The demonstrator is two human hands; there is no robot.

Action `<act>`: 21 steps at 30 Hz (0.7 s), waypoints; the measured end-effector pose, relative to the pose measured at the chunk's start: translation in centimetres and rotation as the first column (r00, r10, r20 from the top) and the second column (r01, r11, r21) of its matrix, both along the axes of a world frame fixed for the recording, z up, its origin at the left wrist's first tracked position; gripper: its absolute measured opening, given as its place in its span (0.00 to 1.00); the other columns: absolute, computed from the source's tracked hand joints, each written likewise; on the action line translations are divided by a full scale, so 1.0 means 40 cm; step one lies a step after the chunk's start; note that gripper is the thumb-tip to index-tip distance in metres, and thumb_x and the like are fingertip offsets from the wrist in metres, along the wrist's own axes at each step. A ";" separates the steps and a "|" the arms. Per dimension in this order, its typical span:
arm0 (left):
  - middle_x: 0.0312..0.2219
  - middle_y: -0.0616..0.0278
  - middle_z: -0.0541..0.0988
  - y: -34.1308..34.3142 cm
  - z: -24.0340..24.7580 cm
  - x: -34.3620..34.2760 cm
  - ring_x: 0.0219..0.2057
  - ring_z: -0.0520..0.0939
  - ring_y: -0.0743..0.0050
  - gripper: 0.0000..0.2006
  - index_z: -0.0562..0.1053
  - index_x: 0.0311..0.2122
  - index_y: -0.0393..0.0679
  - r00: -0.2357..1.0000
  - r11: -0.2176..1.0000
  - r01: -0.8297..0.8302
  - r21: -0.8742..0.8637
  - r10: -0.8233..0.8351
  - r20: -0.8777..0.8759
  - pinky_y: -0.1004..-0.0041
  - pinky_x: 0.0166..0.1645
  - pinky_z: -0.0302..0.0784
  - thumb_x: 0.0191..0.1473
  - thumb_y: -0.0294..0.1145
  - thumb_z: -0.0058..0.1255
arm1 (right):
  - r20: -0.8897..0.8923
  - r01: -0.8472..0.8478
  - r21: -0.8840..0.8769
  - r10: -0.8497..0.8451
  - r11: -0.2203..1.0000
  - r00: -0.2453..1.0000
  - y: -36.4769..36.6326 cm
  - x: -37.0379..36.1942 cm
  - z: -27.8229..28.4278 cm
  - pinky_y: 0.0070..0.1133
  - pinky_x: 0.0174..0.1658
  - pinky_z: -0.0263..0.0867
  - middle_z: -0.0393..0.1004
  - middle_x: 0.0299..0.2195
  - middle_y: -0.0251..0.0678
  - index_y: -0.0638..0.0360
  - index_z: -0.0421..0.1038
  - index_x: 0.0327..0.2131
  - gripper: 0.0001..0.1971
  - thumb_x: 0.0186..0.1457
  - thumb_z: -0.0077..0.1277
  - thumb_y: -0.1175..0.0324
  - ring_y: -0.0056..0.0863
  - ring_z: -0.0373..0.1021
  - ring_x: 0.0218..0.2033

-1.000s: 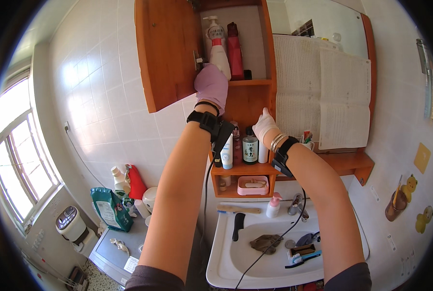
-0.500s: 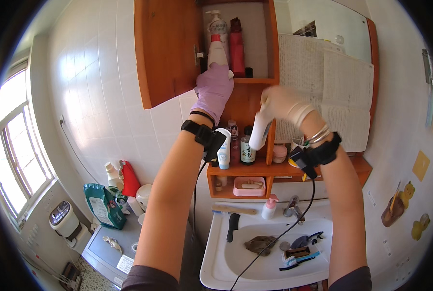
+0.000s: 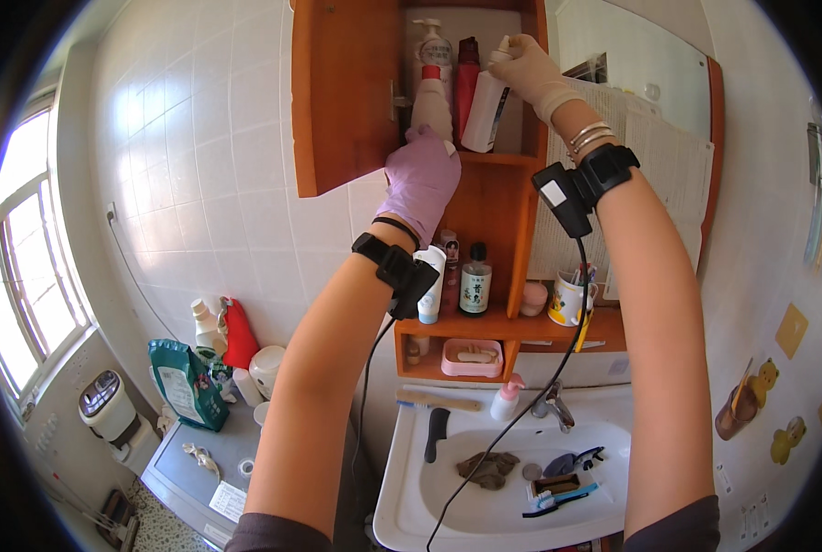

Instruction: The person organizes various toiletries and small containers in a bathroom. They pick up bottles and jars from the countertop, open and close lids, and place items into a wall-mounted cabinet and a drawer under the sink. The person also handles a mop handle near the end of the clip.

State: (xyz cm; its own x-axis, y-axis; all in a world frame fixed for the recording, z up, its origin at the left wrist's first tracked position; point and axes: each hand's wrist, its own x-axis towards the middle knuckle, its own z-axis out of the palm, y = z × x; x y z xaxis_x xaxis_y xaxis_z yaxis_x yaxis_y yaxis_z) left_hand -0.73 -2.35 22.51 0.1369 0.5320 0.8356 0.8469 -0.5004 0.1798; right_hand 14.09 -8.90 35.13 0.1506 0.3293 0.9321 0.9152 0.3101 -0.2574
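Observation:
In the upper compartment of the wooden wall cabinet (image 3: 512, 158), my right hand (image 3: 532, 75), in a pale glove, grips a white bottle (image 3: 485, 118) by its top. The bottle tilts, its base close to the shelf. My left hand (image 3: 424, 179), in a purple glove, closes round the lower part of a pale red-capped bottle (image 3: 431, 103); the fingertips are partly hidden. Behind that bottle stands a white pump bottle (image 3: 432, 41). A dark red bottle (image 3: 466, 78) is between the two held bottles.
The cabinet door (image 3: 347, 101) hangs open at the left. On the lower shelf are a white tube (image 3: 431, 285), a dark-capped bottle (image 3: 474, 281) and a mug (image 3: 567, 299). Below, the sink (image 3: 397, 497) holds a dark cloth and brushes. A cable (image 3: 531, 405) hangs from my right wrist.
My right hand has lifted the white bottle from before the lower shelf up into the upper compartment. My left hand stays at the red-capped bottle. The view has shifted slightly.

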 end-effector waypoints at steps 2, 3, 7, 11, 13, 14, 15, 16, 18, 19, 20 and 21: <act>0.47 0.50 0.73 0.006 0.002 0.009 0.36 0.84 0.53 0.29 0.64 0.55 0.37 0.996 0.999 -0.005 0.039 0.002 0.090 0.64 0.37 0.81 0.54 0.47 0.52 | -0.033 0.021 0.024 -0.020 1.000 0.999 0.012 -0.015 0.011 0.32 0.50 0.68 0.75 0.44 0.52 0.57 0.64 0.56 0.26 0.55 0.48 0.57 0.47 0.74 0.45; 0.47 0.49 0.73 0.010 0.004 0.013 0.37 0.84 0.54 0.30 0.63 0.56 0.37 0.989 0.997 -0.011 0.075 0.000 0.145 0.65 0.37 0.81 0.54 0.46 0.52 | -0.052 0.026 0.016 -0.025 1.000 0.998 0.013 -0.018 0.016 0.33 0.51 0.68 0.76 0.43 0.52 0.57 0.64 0.55 0.25 0.56 0.46 0.58 0.47 0.73 0.46; 0.46 0.47 0.75 0.025 0.035 0.009 0.38 0.84 0.55 0.30 0.64 0.56 0.37 0.985 0.993 -0.057 0.105 0.073 -0.154 0.66 0.39 0.81 0.52 0.44 0.55 | 0.093 0.271 -0.096 -0.262 0.958 0.961 0.016 -0.009 0.025 0.35 0.52 0.68 0.72 0.48 0.55 0.57 0.63 0.57 0.23 0.61 0.40 0.60 0.49 0.72 0.48; 0.42 0.47 0.78 0.021 0.056 0.024 0.38 0.83 0.51 0.27 0.70 0.51 0.37 0.997 0.996 0.071 -0.045 -0.072 -0.020 0.64 0.41 0.80 0.49 0.43 0.57 | 0.378 0.472 -0.186 -0.380 0.862 0.844 0.035 0.028 0.027 0.33 0.52 0.68 0.68 0.52 0.52 0.55 0.57 0.61 0.29 0.58 0.46 0.58 0.49 0.70 0.50; 0.37 0.45 0.80 0.013 0.070 0.038 0.38 0.81 0.44 0.30 0.69 0.50 0.35 0.908 0.959 0.252 -0.129 -0.189 0.374 0.60 0.43 0.78 0.45 0.46 0.56 | 0.402 0.484 -0.219 -0.374 0.847 0.836 0.047 0.040 0.025 0.32 0.54 0.68 0.59 0.59 0.52 0.60 0.53 0.64 0.31 0.60 0.44 0.58 0.51 0.68 0.52; 0.37 0.46 0.80 0.008 0.071 0.040 0.38 0.82 0.45 0.27 0.71 0.47 0.36 0.906 0.957 0.269 -0.110 -0.213 0.366 0.60 0.43 0.78 0.45 0.45 0.56 | 0.433 0.511 -0.191 -0.395 0.838 0.810 0.056 0.036 0.021 0.34 0.54 0.68 0.63 0.56 0.51 0.57 0.54 0.63 0.31 0.59 0.44 0.57 0.51 0.68 0.52; 0.37 0.47 0.81 0.002 0.073 0.043 0.38 0.82 0.46 0.25 0.73 0.45 0.37 0.900 0.947 0.304 -0.107 -0.249 0.357 0.60 0.43 0.78 0.45 0.44 0.56 | 0.464 0.523 -0.140 -0.411 0.841 0.785 0.068 0.027 0.013 0.36 0.53 0.67 0.67 0.54 0.50 0.55 0.55 0.63 0.31 0.58 0.45 0.56 0.51 0.69 0.51; 0.37 0.48 0.81 -0.003 0.074 0.048 0.38 0.82 0.46 0.22 0.75 0.42 0.39 0.892 0.935 0.335 -0.117 -0.274 0.360 0.60 0.43 0.78 0.45 0.44 0.56 | 0.461 0.545 -0.130 -0.437 0.828 0.773 0.067 0.025 0.004 0.36 0.53 0.67 0.69 0.53 0.49 0.53 0.55 0.63 0.31 0.58 0.46 0.55 0.50 0.69 0.51; 0.33 0.49 0.81 -0.018 0.072 0.067 0.37 0.83 0.50 0.18 0.75 0.41 0.39 0.922 0.953 0.300 -0.050 -0.276 0.272 0.62 0.40 0.79 0.50 0.41 0.55 | 0.420 0.596 -0.153 -0.494 0.788 0.761 0.061 0.017 -0.022 0.37 0.51 0.67 0.70 0.53 0.44 0.52 0.55 0.63 0.33 0.56 0.49 0.53 0.47 0.68 0.52; 0.32 0.49 0.82 -0.026 0.071 0.081 0.36 0.84 0.52 0.16 0.75 0.41 0.39 0.934 0.961 0.277 -0.014 -0.266 0.239 0.62 0.38 0.80 0.52 0.40 0.54 | 0.392 0.610 -0.161 -0.517 0.776 0.761 0.053 0.015 -0.038 0.37 0.50 0.67 0.70 0.54 0.42 0.51 0.55 0.64 0.34 0.55 0.50 0.52 0.44 0.68 0.53; 0.31 0.50 0.82 -0.032 0.070 0.095 0.35 0.84 0.52 0.16 0.75 0.42 0.39 0.935 0.958 0.285 -0.011 -0.276 0.221 0.63 0.37 0.80 0.53 0.39 0.53 | 0.440 0.680 -0.114 -0.577 0.724 0.688 0.045 0.011 -0.046 0.36 0.50 0.66 0.69 0.55 0.39 0.51 0.56 0.64 0.35 0.54 0.52 0.52 0.41 0.67 0.53; 0.31 0.51 0.82 -0.036 0.071 0.110 0.34 0.84 0.53 0.15 0.75 0.42 0.38 0.936 0.957 0.289 0.003 -0.283 0.209 0.63 0.37 0.80 0.53 0.38 0.53 | 0.488 0.728 -0.033 -0.624 0.685 0.610 0.035 0.009 -0.051 0.35 0.50 0.65 0.68 0.56 0.36 0.50 0.56 0.63 0.36 0.53 0.53 0.51 0.38 0.66 0.54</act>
